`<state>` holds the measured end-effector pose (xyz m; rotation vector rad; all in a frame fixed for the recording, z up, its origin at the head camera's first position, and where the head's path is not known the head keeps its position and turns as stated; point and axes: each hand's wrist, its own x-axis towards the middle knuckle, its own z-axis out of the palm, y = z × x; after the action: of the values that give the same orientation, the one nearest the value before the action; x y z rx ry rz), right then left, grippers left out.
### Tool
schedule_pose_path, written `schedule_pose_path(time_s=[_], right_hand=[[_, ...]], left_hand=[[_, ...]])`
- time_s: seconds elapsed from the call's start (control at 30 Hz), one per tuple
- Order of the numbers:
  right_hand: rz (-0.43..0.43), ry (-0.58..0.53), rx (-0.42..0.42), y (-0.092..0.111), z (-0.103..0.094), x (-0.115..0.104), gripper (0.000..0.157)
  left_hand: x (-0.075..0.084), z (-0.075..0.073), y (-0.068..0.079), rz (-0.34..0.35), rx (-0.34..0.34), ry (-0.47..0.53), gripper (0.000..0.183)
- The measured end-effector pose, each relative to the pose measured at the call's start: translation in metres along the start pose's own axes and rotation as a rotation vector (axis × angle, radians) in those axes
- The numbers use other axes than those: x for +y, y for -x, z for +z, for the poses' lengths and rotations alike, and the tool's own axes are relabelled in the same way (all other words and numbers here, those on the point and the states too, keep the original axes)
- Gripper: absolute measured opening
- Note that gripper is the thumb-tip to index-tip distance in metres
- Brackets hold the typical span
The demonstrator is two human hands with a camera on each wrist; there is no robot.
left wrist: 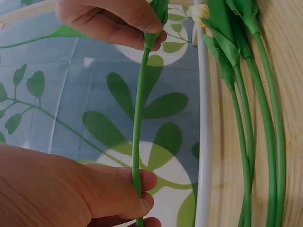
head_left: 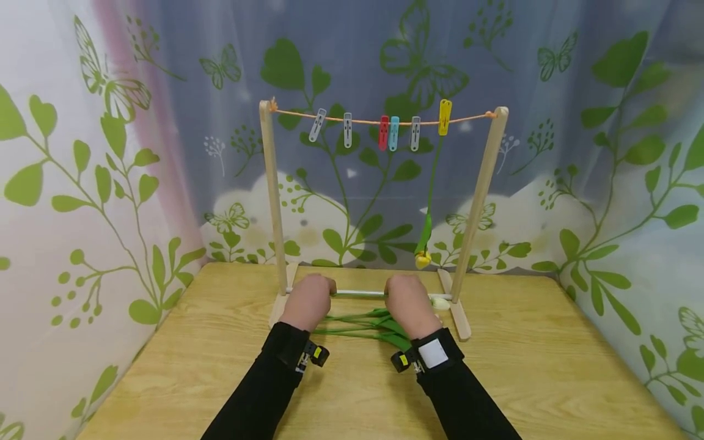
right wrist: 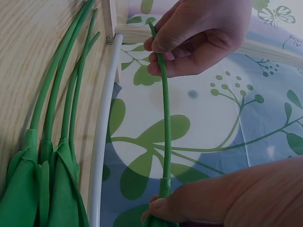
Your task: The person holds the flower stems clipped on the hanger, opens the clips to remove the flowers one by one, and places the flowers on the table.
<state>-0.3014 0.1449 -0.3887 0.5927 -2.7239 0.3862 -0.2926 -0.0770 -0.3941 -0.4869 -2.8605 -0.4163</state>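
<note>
Both hands hold one green-stemmed artificial tulip (left wrist: 139, 104) stretched sideways between them, in front of the wooden stand's low bar. My left hand (head_left: 309, 299) pinches the stem near its bare end. At the base of the leaves, my right hand (head_left: 411, 302) pinches the same tulip; its bloom is hidden. More tulips (right wrist: 57, 109) lie together on the table below, leaves toward the right, one white bloom (head_left: 440, 303) showing beside my right hand. A yellow tulip (head_left: 422, 260) hangs bloom-down from a yellow clothespin (head_left: 445, 117) on the orange cord (head_left: 365, 122).
Two wooden posts (head_left: 273, 201) carry the cord, and a white bar (left wrist: 204, 118) joins them near the table. Grey, red and blue clothespins (head_left: 393, 133) hang along the cord. Behind the wooden table (head_left: 192, 342) is a leaf-patterned curtain (head_left: 231, 153), with more at both sides.
</note>
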Motion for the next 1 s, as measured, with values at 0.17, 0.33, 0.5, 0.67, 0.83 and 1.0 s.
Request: schedule_pose_path(time_s=[0.17,0.33,0.5,0.67,0.83,1.0], right_hand=[[-0.004,0.003,-0.001,0.004,0.005,0.001,0.055],[0.002,0.008,-0.017,0.006,0.01,0.002,0.054],[0.002,0.008,-0.018,0.006,0.011,0.003,0.053],[0.005,0.005,-0.029,0.004,0.009,0.003,0.053],[0.017,-0.003,-0.044,0.004,0.009,0.002,0.054],[0.014,0.01,-0.054,0.004,0.009,0.002,0.055]], left_hand=[[-0.002,0.006,0.003,-0.039,-0.039,0.041,0.031],[-0.003,0.01,0.005,-0.041,-0.063,0.061,0.03],[-0.004,0.012,0.003,-0.051,-0.076,0.066,0.031],[-0.004,0.012,0.001,-0.058,-0.081,0.058,0.028],[-0.005,0.012,0.001,-0.06,-0.099,0.07,0.028],[-0.006,0.012,0.0,-0.059,-0.102,0.086,0.028]])
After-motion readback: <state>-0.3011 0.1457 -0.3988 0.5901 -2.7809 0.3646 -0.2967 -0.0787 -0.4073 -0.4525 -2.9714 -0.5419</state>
